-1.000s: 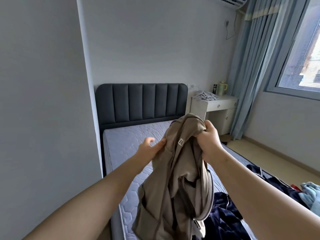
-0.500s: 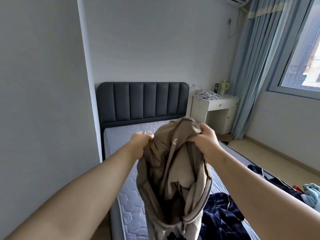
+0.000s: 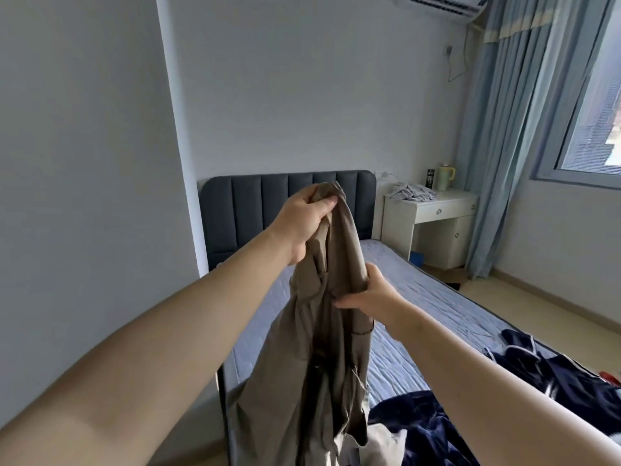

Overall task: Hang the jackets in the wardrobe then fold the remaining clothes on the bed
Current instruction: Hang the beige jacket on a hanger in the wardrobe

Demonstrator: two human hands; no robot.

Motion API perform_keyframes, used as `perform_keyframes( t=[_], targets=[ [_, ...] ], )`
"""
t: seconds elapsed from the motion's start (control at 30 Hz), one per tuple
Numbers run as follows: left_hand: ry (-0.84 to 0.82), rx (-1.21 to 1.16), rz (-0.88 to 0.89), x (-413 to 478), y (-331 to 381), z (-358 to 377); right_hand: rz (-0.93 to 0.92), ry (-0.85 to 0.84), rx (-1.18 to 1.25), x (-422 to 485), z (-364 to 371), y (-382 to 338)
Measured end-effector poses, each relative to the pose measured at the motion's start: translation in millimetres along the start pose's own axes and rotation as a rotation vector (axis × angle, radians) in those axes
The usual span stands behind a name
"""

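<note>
A tan jacket (image 3: 319,348) hangs in the air over the left side of the bed (image 3: 420,304). My left hand (image 3: 304,223) grips its bunched top, raised in front of the dark headboard (image 3: 262,203). Lower and to the right, my right hand (image 3: 373,294) holds a fold of the jacket about a third of the way down. The jacket's hem drops out of view at the bottom. Dark navy clothes (image 3: 430,428) lie crumpled on the mattress at the lower right, with another navy piece (image 3: 551,375) further right.
A grey wall panel (image 3: 84,196) stands close on the left. A white bedside desk (image 3: 433,223) with a crumpled cloth (image 3: 410,193) and a yellow kettle (image 3: 445,176) stands right of the headboard. Blue curtains (image 3: 504,146) and a window (image 3: 591,112) fill the right side.
My left hand has risen with the jacket's top. My right hand has let go of the top and taken hold lower down. The jacket now hangs longer and straighter.
</note>
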State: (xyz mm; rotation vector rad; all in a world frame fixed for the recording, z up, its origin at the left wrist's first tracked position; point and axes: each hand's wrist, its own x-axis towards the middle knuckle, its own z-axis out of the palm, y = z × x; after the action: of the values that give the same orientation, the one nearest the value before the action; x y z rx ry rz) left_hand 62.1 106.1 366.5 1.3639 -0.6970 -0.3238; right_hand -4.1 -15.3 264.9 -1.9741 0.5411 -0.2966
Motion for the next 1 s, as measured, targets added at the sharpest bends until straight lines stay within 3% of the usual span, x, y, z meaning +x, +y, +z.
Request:
perform_keyframes(
  t=[0.13, 0.3, 0.37, 0.5, 0.63, 0.8, 1.0],
  targets=[
    [0.025, -0.030, 0.052, -6.9, 18.1, 5.3, 0.034, -0.029, -0.024, -10.1, 7.4, 11.9],
    [0.077, 0.346, 0.216, -29.0, 14.5, -12.2, 0.038, 0.194, 0.240, -14.9, 2.6, -0.9],
    [0.061, 0.499, 0.157, -42.2, 4.1, -22.5, -0.017, 0.210, 0.401, -20.3, -2.7, -15.0],
    [-0.003, 0.777, -0.143, -82.8, -21.4, -42.0, -0.139, 0.096, 0.613, -49.9, -1.1, -49.4],
    [-0.123, 0.569, -0.292, -127.3, -34.7, -45.2, -0.186, -0.128, 0.731, -83.7, 30.8, -79.9],
    [0.250, 0.488, -0.313, -171.7, -40.2, -65.7, -0.139, -0.351, 0.767, -107.1, 70.6, -76.1],
    [0.684, 0.114, -0.336, -197.3, -31.8, -102.2, -0.072, -0.593, 0.344, -126.3, 106.7, -57.7]
  ],
)
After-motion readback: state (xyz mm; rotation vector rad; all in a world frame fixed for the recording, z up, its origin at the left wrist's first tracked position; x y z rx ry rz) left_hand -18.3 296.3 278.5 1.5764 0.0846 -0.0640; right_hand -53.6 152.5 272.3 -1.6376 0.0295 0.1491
